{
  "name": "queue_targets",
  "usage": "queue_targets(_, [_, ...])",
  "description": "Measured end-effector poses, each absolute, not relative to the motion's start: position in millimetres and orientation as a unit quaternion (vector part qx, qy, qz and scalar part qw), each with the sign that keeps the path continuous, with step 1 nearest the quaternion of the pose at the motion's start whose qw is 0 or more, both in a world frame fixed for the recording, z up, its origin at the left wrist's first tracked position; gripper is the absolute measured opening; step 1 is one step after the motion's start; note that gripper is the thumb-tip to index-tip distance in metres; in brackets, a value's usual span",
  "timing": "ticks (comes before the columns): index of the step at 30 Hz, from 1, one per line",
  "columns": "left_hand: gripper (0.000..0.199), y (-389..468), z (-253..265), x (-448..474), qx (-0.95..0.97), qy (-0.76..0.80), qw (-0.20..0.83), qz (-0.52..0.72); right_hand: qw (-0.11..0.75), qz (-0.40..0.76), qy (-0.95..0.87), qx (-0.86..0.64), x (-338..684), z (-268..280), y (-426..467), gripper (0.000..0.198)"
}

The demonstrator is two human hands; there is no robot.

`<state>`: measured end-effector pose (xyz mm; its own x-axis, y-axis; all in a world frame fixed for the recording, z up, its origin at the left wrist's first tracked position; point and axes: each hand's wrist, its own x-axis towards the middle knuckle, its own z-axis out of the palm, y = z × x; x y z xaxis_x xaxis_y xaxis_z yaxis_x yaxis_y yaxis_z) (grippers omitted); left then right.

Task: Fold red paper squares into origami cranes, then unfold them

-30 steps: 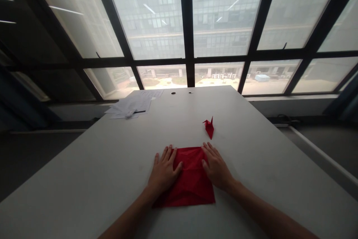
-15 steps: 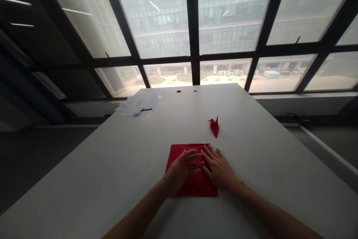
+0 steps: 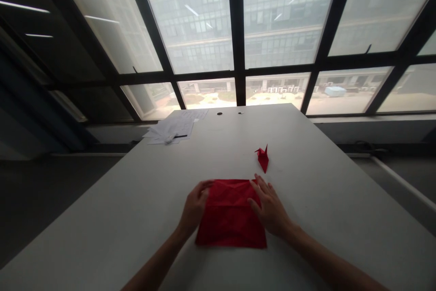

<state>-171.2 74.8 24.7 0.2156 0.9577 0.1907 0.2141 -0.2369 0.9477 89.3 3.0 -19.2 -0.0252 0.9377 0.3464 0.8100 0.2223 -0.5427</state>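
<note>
A creased red sheet of paper (image 3: 231,225) lies on the white table in front of me. My left hand (image 3: 195,204) is at its left edge, fingers bent over toward the far left corner and thumb a little apart. On the opposite edge rests my right hand (image 3: 270,204), its fingers spread over the far right part of the paper. Just beyond the right hand stands a folded red paper crane (image 3: 263,159), touched by neither hand.
Loose white printed sheets (image 3: 173,125) are spread at the table's far left, with a dark pen (image 3: 180,136) on them. Two small round holes show near the far edge of the white table (image 3: 136,204). Large windows (image 3: 204,23) rise behind it.
My left hand has moved from over the middle of the red paper out to its left edge. The paper's middle now shows, and my right hand stays on the right side.
</note>
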Motion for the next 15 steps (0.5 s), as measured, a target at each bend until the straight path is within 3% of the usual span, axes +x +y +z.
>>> queue_targets(5, [0.045, 47.1, 12.0, -95.1, 0.865, 0.360, 0.239, 0.254, 0.531, 0.059, -0.523, -0.663, 145.4, -9.1, 75.2, 0.051])
queue_targets(8, [0.051, 49.9, -0.3, -93.4, 0.890, 0.378, 0.193, 0.170, 0.566, 0.123, -0.470, -0.666, 174.6, -6.7, 121.8, 0.056])
queue_targets(10, [0.053, 55.3, -5.8, -109.8, 0.895, 0.386, 0.176, 0.140, 0.565, 0.168, -0.483, -0.648, 183.4, -9.1, 140.8, 0.049])
queue_targets(12, [0.054, 60.0, -6.5, -129.5, 0.891, 0.398, 0.169, 0.138, 0.567, 0.204, -0.495, -0.626, 184.3, -13.7, 148.6, 0.039])
queue_targets(15, [0.050, 69.0, 2.7, -141.9, 0.859, 0.431, 0.185, 0.204, 0.581, 0.254, -0.501, -0.589, 177.7, -18.6, 144.5, 0.044])
